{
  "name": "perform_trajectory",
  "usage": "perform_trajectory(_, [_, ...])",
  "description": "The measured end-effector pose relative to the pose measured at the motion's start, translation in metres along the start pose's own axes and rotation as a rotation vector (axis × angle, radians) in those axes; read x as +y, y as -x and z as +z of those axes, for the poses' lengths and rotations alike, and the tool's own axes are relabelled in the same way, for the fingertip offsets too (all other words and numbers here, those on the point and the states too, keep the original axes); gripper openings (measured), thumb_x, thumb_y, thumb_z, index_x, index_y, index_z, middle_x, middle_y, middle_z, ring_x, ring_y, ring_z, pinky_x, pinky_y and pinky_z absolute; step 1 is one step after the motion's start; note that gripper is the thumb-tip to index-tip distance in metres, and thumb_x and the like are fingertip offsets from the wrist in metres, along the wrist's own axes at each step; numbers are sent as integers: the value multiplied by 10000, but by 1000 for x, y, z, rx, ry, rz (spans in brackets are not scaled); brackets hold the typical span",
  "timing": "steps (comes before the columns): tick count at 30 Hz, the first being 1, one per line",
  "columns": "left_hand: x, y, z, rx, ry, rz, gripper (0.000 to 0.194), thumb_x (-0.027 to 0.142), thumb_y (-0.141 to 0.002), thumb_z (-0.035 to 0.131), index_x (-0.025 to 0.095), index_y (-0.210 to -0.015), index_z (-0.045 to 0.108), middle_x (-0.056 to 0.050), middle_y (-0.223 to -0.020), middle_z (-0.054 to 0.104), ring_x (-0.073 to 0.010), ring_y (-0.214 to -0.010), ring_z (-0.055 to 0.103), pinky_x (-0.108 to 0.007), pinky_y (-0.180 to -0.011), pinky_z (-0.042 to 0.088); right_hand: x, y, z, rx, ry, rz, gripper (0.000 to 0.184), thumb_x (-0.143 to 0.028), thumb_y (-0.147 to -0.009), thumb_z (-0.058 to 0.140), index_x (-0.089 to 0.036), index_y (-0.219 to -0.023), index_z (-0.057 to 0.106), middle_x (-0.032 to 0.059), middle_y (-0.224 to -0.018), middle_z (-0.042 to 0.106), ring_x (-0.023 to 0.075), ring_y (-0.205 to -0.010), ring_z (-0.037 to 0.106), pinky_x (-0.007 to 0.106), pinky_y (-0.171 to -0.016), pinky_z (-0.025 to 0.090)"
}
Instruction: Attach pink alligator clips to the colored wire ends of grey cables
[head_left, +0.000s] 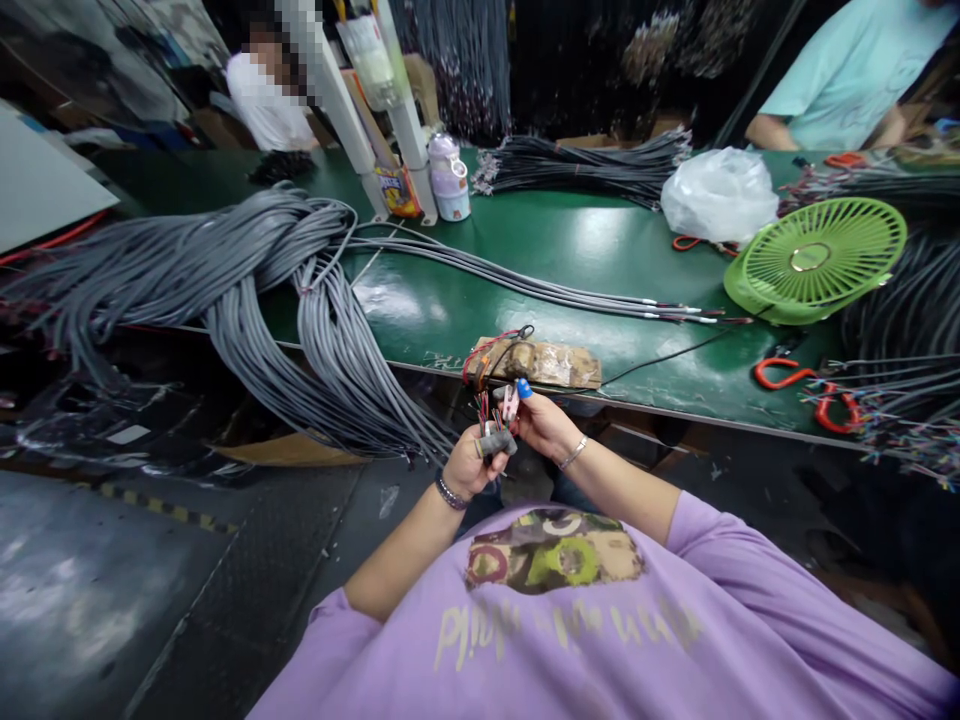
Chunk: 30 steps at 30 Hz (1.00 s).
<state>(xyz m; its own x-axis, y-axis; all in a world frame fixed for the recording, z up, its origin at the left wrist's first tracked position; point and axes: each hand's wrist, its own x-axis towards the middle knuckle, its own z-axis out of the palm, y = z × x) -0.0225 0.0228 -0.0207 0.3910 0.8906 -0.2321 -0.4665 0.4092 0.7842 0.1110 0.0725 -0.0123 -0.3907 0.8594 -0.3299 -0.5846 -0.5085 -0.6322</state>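
Observation:
My left hand [474, 462], with grey coverings on its fingers, is closed around cable ends. Thin coloured wires [484, 408] fan upward out of that grip. Close against it, my right hand [547, 428] wears a blue cover on one fingertip and pinches a small pale pink piece [510, 402] whose kind I cannot make out. Both hands meet just off the bench's front edge. Directly beyond them lies a taped cardboard block [559, 364] with red and black leads at its left end. A thick bundle of grey cables [345, 340] hangs over the edge to the left.
On the green bench [450, 335] several grey cables [525, 285] stretch rightward toward a green fan [817, 260]. A white plastic bag [720, 195], orange hooks [784, 375] and a lilac bottle [448, 180] are around. Two people [855, 80] are across the bench.

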Motion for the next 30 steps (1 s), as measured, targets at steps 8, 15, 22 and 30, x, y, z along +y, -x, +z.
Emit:
perform_trajectory(8, [2, 14, 11, 117, -78, 44, 349, 427, -622, 774, 131, -670, 595, 27, -403, 519, -51, -270, 368, -166, -285, 230, -7, 14, -1, -44, -21, 138, 531, -656, -858, 430, -163, -852, 628, 23, -676, 631, 99, -549, 560, 207, -503, 457])
perform_trajectory(15, [-2, 30, 31, 299, -114, 142, 348, 447, -637, 753, 146, -683, 583, 39, -414, 520, -64, -286, 387, -181, -280, 281, -8, 19, 0, -62, 45, 59, 255, -402, -842, 614, -151, -870, 644, 10, -711, 627, 77, -561, 544, 181, -511, 474])
perform_trajectory(22, [-4, 24, 38, 331, -72, 166, 354, 456, -625, 749, 155, -695, 577, 44, -423, 527, -63, -294, 389, -173, -282, 284, -6, 18, 1, -46, 53, 44, 355, -469, -880, 547, -134, -838, 656, 28, -690, 621, 82, -539, 522, 190, -491, 464])
perform_trajectory(30, [-1, 19, 41, 330, -78, 152, 313, 422, -657, 731, 146, -682, 586, 43, -430, 516, -53, -303, 389, -167, -288, 258, -6, 7, 2, -3, -79, 123, 394, -536, -871, 535, -160, -828, 645, 21, -721, 659, 76, -527, 537, 196, -505, 460])
